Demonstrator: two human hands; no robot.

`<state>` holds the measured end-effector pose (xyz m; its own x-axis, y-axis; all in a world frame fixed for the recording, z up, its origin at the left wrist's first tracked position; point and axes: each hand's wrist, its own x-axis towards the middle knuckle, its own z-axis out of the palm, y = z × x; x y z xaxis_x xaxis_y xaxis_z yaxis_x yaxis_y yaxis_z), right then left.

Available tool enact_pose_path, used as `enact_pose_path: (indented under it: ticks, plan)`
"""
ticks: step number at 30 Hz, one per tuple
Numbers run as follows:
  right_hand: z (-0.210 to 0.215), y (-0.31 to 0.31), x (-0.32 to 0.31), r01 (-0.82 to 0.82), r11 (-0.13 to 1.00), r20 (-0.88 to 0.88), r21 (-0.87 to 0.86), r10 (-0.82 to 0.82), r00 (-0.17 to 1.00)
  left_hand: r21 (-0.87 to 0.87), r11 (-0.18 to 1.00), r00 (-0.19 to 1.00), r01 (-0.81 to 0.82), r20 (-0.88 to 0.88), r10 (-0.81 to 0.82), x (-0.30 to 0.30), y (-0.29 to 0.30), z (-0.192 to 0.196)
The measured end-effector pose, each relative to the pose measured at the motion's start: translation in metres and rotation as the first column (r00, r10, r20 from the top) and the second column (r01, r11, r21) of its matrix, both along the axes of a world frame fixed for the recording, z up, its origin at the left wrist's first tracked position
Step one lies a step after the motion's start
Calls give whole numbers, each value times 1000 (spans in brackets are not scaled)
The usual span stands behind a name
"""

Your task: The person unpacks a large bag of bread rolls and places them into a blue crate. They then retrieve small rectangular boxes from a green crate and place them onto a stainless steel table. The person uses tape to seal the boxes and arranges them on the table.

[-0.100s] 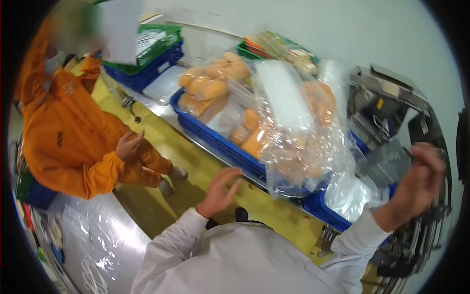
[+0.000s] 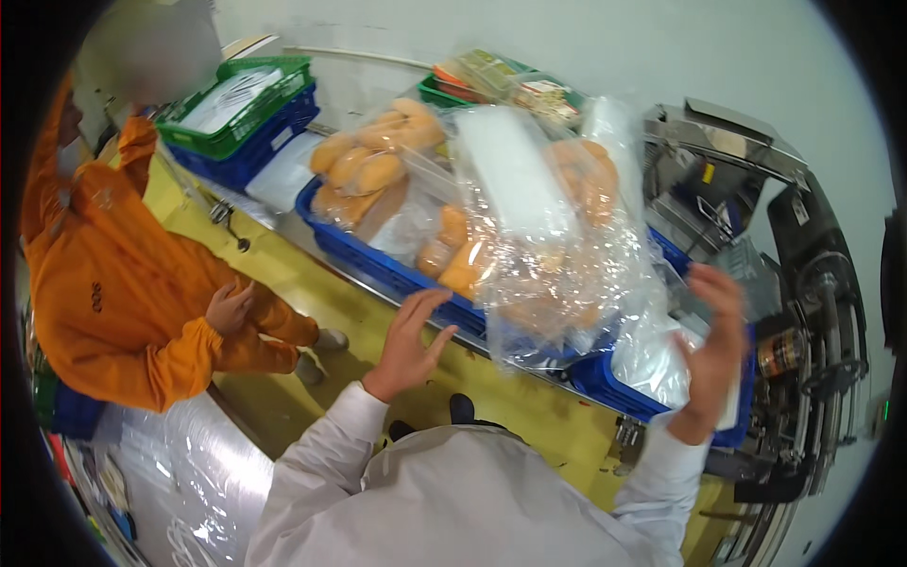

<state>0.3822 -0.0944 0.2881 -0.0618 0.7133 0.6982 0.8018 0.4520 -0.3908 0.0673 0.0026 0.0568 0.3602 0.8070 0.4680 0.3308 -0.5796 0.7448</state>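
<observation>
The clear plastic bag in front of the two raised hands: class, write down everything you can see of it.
The clear plastic bag is a large, thin, glossy and crinkled film sack, see-through, with orange-brown bread rolls and a white sheet showing through it. It hangs roughly upright over the blue crate of bagged rolls. The left hand is open beside its lower left edge, the right hand open at its right edge; whether either touches the film cannot be told.
</observation>
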Motion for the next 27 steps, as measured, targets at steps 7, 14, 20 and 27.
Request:
enact_pose_path:
  ticks: [7,14,20,27]
  plan:
    - [-124,8,-52,192,952,299,-239,-116,947,281,960,998,-14,57,-2,79,34,56]
    - [-80,136,-42,74,962,-236,-261,-139,962,340,906,933,252,163,-320,92,101,147]
    - [0,216,79,138,989,-585,53,-81,807,125,991,811,44,575,-108,68,107,183]
    - [119,144,195,170,971,-744,166,10,668,8,999,958,-38,-284,39,20,94,-5]
